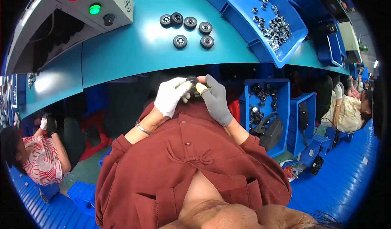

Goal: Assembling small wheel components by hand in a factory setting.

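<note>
In front of my chest, just below the table's near edge, my hands meet around a small black wheel point(191, 80). My left hand point(172, 95), in a white glove, has its fingers closed on the wheel's left side. From the right, my right hand point(215, 100) closes on the same wheel; it wears a grey glove with yellow on the thumb. Fingers cover part of the wheel, so its hub is hard to make out. On the table beyond lie several black wheels with hubs, among them one wheel point(180, 42) with a silver spoked face.
A blue tray point(260, 41) with many shiny chrome parts stands at the far right. Left is a grey machine box point(122, 1) with red and green buttons. By my right side a blue bin point(286, 106) holds wheels and a dark pouch. Co-workers sit on both sides.
</note>
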`<state>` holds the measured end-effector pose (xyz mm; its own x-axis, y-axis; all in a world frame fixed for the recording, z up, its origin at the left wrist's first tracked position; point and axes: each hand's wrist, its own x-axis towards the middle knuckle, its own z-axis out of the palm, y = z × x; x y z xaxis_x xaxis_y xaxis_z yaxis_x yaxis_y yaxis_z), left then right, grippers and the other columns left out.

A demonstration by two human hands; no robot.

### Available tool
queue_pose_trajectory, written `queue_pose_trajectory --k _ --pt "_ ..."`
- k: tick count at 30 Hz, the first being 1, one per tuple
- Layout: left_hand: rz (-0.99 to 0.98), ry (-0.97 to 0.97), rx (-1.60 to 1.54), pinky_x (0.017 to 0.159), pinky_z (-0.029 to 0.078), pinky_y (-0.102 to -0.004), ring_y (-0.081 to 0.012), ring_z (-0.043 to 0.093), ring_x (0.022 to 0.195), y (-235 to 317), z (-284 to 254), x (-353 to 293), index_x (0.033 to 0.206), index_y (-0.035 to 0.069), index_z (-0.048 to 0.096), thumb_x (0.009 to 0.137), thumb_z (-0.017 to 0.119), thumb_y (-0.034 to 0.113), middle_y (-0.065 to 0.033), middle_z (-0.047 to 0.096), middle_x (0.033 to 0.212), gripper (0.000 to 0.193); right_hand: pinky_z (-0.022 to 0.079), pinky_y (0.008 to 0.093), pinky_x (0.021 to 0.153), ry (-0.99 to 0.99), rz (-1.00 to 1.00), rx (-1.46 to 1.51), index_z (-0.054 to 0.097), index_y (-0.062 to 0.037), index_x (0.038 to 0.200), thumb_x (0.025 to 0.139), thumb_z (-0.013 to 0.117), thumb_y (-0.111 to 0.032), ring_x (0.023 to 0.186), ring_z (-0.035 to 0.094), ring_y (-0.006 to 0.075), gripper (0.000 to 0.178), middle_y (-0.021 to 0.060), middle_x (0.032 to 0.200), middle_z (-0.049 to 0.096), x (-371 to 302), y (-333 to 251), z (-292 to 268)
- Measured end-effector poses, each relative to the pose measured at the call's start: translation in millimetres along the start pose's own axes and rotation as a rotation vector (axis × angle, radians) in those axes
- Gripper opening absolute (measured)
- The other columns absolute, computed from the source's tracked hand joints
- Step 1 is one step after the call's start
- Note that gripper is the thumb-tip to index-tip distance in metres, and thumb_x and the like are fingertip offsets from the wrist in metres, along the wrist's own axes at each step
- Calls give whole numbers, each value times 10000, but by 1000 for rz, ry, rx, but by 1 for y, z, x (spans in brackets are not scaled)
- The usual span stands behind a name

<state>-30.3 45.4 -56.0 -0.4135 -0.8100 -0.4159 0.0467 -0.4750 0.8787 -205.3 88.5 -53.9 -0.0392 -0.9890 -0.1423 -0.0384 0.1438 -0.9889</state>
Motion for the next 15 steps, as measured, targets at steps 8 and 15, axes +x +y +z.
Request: queue_pose_trajectory --k 8,15 --pt "7 -29 12 592 472 -232 -75 588 640 -4 1 2 1021 -14 699 990 644 241 -33 666 764 262 519 218 723 -43 230 350 644 25 1087 986 513 -28 802 598 47 173 18 914 653 -3 -12 -1" --pt "49 56 85 585 469 -232 -71 578 630 -4 10 -1 1001 -3 695 980 653 230 -26 662 760 238 547 222 722 11 -45 7 648 39 1087 996 536 -44 823 617 49 166 28 931 671 -7 -10 2"
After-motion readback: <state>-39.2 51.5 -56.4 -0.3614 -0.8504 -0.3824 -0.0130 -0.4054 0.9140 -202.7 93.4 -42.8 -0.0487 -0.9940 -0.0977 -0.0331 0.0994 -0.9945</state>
